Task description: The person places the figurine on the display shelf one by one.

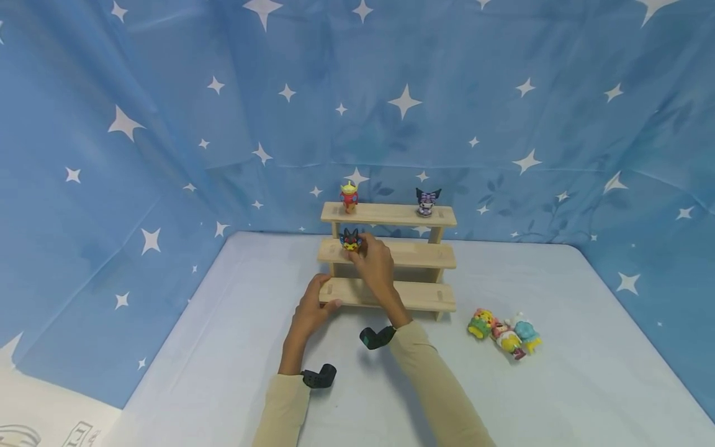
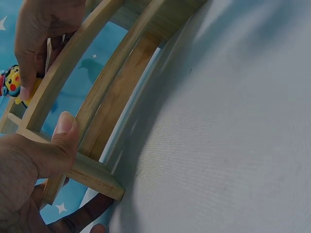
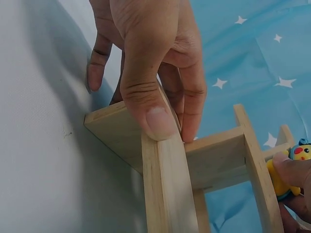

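A three-tier wooden display stand (image 1: 413,254) stands on the white table. My right hand (image 1: 377,264) pinches a small yellow toy figure (image 1: 350,241) with a dark-eared, blue-trimmed hood, at the left end of the middle tier. The figure's yellow body (image 3: 277,183) shows between thumb and fingers in the right wrist view. My left hand (image 1: 310,310) grips the left end of the bottom tier. In the left wrist view its thumb (image 2: 64,133) lies on the front board, with the fingers partly hidden around the end.
On the top tier stand a red-and-yellow figure (image 1: 349,200) at left and a purple-and-black figure (image 1: 426,203) at right. Right of the stand lie a green-and-yellow figure (image 1: 480,325), a yellow-and-white figure (image 1: 508,341) and a light-blue figure (image 1: 526,332). A starry blue curtain (image 1: 357,124) hangs behind.
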The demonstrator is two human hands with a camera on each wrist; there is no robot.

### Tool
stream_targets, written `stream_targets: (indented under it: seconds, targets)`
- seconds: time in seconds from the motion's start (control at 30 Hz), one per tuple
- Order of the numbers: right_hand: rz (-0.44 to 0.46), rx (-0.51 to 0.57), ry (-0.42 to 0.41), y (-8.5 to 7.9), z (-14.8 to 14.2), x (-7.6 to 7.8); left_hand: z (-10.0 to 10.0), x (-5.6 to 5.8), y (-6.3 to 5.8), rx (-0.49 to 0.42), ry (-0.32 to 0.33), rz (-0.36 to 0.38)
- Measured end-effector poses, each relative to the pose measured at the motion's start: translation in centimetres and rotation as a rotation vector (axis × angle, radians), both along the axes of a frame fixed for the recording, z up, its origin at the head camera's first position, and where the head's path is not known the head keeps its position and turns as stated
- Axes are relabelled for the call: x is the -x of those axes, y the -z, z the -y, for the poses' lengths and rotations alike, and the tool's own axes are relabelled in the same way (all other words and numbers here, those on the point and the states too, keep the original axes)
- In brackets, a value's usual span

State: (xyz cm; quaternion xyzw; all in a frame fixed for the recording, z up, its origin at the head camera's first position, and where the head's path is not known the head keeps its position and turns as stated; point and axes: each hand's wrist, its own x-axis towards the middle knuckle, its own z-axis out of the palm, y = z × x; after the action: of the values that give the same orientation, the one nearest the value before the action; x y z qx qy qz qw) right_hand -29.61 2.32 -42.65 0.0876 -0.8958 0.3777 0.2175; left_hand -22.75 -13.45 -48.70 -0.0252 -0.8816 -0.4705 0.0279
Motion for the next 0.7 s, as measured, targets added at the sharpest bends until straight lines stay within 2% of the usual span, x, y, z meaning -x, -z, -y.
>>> stream_targets:
  seconds: [0.7]
  targets:
    - [-0.038,-0.053,0.064,0.40,0.70,0.36,-0.03,-0.12,0.09,0.008,0.013,-0.046]
